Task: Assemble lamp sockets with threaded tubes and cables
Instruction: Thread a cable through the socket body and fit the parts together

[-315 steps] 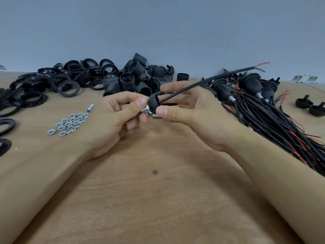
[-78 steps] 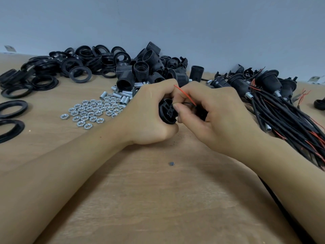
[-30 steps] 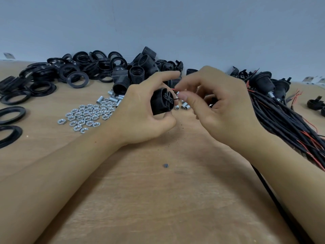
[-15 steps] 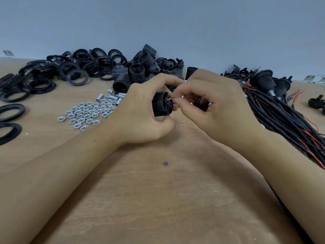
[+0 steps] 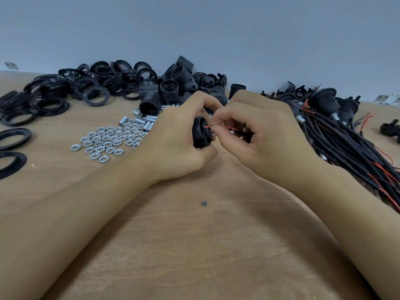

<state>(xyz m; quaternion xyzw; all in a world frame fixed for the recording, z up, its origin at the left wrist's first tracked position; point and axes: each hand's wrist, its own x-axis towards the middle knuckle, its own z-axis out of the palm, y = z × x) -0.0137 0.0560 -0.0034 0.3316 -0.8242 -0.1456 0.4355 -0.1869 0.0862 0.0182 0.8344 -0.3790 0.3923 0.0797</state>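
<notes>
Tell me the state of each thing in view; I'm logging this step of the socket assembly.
Left hand: grips the black socket.
Black socket: held off the table, end face towards the right hand.
Right hand: pinches the red wire.
Red wire: tip at the socket's end face.
Hex nuts: loose on the table.
Threaded tubes: loose, lying flat.
Finished sockets with cables: piled at right.

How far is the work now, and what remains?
Done: finished sockets with cables lie piled at right. In hand: the left hand holds a black socket; the right hand pinches a red wire at it. Left: loose sockets, nuts, rings.
</notes>
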